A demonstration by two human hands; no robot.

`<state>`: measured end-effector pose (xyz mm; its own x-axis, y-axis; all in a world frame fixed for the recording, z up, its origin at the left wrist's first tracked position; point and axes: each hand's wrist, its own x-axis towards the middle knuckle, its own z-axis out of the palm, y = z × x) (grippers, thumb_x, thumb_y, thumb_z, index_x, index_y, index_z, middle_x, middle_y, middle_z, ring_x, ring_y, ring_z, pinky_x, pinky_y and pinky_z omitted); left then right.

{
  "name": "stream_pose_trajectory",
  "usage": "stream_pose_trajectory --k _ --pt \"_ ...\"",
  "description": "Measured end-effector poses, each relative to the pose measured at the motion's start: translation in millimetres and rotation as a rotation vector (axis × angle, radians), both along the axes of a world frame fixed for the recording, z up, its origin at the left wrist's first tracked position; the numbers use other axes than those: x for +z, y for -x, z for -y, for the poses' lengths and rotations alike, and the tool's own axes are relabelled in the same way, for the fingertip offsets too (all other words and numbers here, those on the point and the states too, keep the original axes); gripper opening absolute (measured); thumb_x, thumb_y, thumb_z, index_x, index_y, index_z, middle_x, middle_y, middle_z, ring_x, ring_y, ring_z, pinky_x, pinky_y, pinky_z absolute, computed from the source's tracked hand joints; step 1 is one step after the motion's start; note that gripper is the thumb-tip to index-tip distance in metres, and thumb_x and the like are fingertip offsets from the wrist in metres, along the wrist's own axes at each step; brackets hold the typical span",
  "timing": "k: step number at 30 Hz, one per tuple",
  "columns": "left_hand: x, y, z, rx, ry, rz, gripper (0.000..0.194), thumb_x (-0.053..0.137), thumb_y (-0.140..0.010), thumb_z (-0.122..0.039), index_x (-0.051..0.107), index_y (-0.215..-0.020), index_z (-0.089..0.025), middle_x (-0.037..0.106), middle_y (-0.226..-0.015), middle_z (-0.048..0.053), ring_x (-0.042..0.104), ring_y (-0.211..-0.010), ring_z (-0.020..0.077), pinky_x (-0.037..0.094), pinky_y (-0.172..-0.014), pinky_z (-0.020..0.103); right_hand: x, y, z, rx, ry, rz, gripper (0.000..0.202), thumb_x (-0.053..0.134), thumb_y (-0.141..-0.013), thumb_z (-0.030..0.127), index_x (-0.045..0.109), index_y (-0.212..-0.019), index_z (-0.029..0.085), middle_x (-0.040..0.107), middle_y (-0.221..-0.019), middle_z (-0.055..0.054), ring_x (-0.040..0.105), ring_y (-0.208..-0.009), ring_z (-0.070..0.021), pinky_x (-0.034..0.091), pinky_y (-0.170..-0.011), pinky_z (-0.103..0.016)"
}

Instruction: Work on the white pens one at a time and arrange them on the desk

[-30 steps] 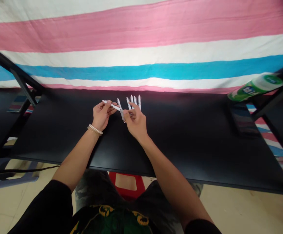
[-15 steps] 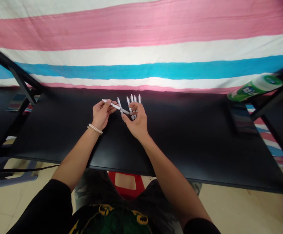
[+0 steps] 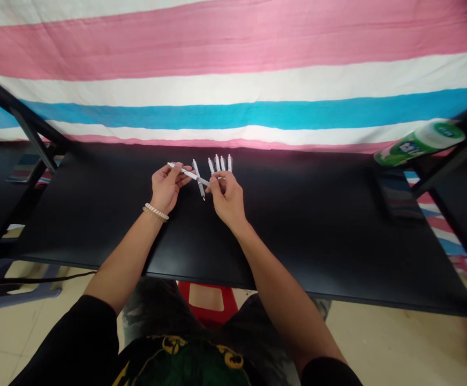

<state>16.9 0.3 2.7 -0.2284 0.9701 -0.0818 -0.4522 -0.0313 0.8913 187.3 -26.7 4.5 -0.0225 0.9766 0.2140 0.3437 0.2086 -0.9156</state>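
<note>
on the black table [image 3: 317, 230], the left hand [image 3: 166, 187] and right hand [image 3: 227, 201] grip opposite ends of the white pen [image 3: 189, 173].

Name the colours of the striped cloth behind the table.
Pink, white and blue stripes; the striped cloth shows best in the head view.

Black table [image 3: 317, 230] with pens [image 3: 201, 188], canister [image 3: 420, 142], phone [image 3: 399, 195]

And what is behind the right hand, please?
Past the right hand, the upper ends of four white pens show on the black table. The hand covers their lower parts, so their tips, and anything else under it, cannot be seen.
</note>
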Motion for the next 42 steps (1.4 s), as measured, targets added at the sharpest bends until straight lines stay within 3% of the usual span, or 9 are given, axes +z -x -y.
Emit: stream_pose_trajectory --k 2,5,7,13,18,25,30,38,42 --pt "0.4 0.3 -0.3 0.005 0.004 0.005 0.021 0.081 -0.081 -0.032 0.067 -0.081 -0.016 0.077 -0.089 0.009 0.076 -0.083 0.0191 0.061 -0.079 0.032 -0.3 -0.7 0.7 -0.002 -0.034 0.029 0.027 0.053 -0.095 0.036 0.053 -0.119 0.022 0.07 -0.086 -0.002 0.063 -0.074 -0.0174 0.051 -0.075 -0.035" --pt "0.6 1.6 -1.0 0.02 0.003 0.011 0.021 0.081 -0.081 -0.032 0.067 -0.082 -0.017 0.077 -0.088 0.008 0.076 -0.083 0.0189 0.061 -0.08 0.032 -2.2 -1.4 -0.5 -0.055 -0.186 0.109 0.043 0.068 -0.084 0.033 0.053 -0.123 0.025 0.066 -0.117 -0.009 0.062 -0.104 -0.0252 0.051 -0.088 -0.043" --pt "0.6 2.2 -1.1 0.019 -0.003 0.007 0.021 0.081 -0.081 -0.032 0.067 -0.082 -0.017 0.077 -0.088 0.008 0.076 -0.084 0.0187 0.061 -0.08 0.031 -4.7 -1.1 -2.5 -0.054 -0.195 0.101 0.047 0.071 -0.082 0.037 0.053 -0.124 0.024 0.063 -0.124 -0.011 0.06 -0.11 -0.0268 0.051 -0.089 -0.044" --pt "1.1 1.2 -0.3 0.001 -0.004 -0.001 0.021 0.08 -0.081 -0.033 0.067 -0.083 -0.017 0.077 -0.088 0.008 0.076 -0.083 0.0184 0.06 -0.079 0.03 -7.0 -1.1 -4.1 -0.027 -0.063 0.045 0.04 0.055 -0.095 0.051 0.051 -0.122 0.022 0.069 -0.103 -0.008 0.064 -0.09 -0.0204 0.05 -0.078 -0.035" --pt "1.4 0.0 -0.4 0.002 0.01 -0.006 0.02 0.08 -0.082 -0.033 0.067 -0.083 -0.017 0.077 -0.088 0.008 0.076 -0.083 0.0183 0.06 -0.079 0.03 -2.1 -3.2 0.3 0.105 0.018 0.108 0.027 0.047 -0.1 0.04 0.054 -0.118 0.021 0.069 -0.079 -0.001 0.063 -0.067 -0.0158 0.047 -0.072 -0.032" --pt "-2.3 0.1 -0.6 -0.014 -0.004 -0.015 0.02 0.079 -0.082 -0.033 0.067 -0.084 -0.017 0.077 -0.087 0.007 0.075 -0.083 0.0175 0.06 -0.077 0.028 -1.9 -1.7 -0.8 0.076 -0.098 0.013 0.01 0.066 -0.088 0.03 0.066 -0.093 0.022 0.069 -0.087 -0.002 0.064 -0.075 -0.0157 0.054 -0.073 -0.031" --pt "-4.2 0.6 -1.1 -0.021 -0.007 -0.002 0.022 0.08 -0.082 -0.034 0.067 -0.085 -0.016 0.077 -0.087 0.007 0.076 -0.083 0.0179 0.061 -0.078 0.029 -5.7 2.2 -2.6 0.081 -0.2 -0.106 0.017 0.063 -0.088 0.024 0.074 -0.101 0.023 0.064 -0.111 -0.007 0.066 -0.09 -0.0173 0.058 -0.071 -0.031" --pt "-0.9 -5.3 1.8 -0.069 0.017 0.008 0.023 0.08 -0.082 -0.034 0.067 -0.085 -0.015 0.077 -0.09 0.008 0.076 -0.086 0.0182 0.06 -0.084 0.032 -4.4 0.1 1.3 0.003 -0.318 -0.04 0.01 0.063 -0.09 0.019 0.071 -0.092 0.025 0.07 -0.095 -0.003 0.068 -0.088 -0.0173 0.057 -0.081 -0.035" --pt "-1.2 -6.1 2.1 -0.079 0.007 0.017 0.023 0.079 -0.083 -0.034 0.067 -0.085 -0.015 0.077 -0.09 0.008 0.076 -0.086 0.0183 0.06 -0.084 0.032 -7.2 1.6 1.6 -0.026 -0.127 -0.105 0.026 0.061 -0.094 0.035 0.056 -0.117 0.025 0.07 -0.086 -0.001 0.068 -0.072 -0.0158 0.058 -0.07 -0.033"
